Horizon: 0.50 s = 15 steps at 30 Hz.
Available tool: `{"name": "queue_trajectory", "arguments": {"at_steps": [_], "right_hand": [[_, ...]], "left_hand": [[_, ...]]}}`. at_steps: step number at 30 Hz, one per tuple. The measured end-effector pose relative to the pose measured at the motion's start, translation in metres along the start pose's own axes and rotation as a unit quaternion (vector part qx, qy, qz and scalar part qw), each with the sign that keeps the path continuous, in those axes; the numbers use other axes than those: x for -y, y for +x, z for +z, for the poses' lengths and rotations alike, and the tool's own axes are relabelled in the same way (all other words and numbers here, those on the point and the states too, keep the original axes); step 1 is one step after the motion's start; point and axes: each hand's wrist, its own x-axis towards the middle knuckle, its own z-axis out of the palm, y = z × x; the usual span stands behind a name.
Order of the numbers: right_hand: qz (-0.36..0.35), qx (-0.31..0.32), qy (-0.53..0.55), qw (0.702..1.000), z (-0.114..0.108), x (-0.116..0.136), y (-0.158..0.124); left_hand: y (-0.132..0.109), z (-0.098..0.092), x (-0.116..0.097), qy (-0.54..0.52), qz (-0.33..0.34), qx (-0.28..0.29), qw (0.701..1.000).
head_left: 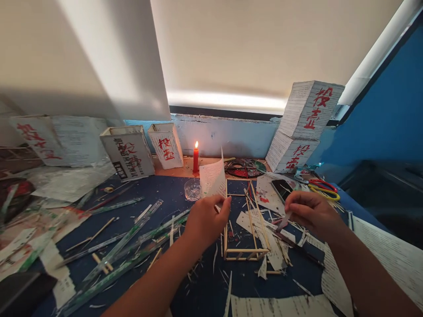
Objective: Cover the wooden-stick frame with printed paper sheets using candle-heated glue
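Note:
My left hand (pixel 205 219) pinches the lower edge of a printed sheet of paper (pixel 213 178) and holds it upright above the table. Just right of it stands an open frame of thin wooden sticks (pixel 245 229). My right hand (pixel 310 211) is closed on a narrow strip of paper (pixel 284 221) that points down towards the frame. Paper scraps and trimmed slivers lie under and around both hands.
A lit red candle (pixel 196 157) burns at the back, with a small glass dish (pixel 192 189) in front. Paper-covered boxes with red characters (pixel 306 125) stand along the wall. A phone (pixel 282 189), scissors (pixel 322 187), long rods (pixel 119 246) and sticks litter the blue table.

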Motion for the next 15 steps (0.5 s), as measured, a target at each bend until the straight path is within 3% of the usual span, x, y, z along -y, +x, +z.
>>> {"name": "queue_trajectory", "arguments": {"at_steps": [8, 15], "right_hand": [[0.01, 0.083, -0.06, 0.995, 0.017, 0.006, -0.012], [0.022, 0.103, -0.087, 0.991, 0.015, -0.005, -0.01]], "left_hand": [[0.001, 0.003, 0.002, 0.0, -0.01, 0.0, 1.0], [0.001, 0.003, 0.002, -0.005, -0.018, 0.002, 1.0]]}}
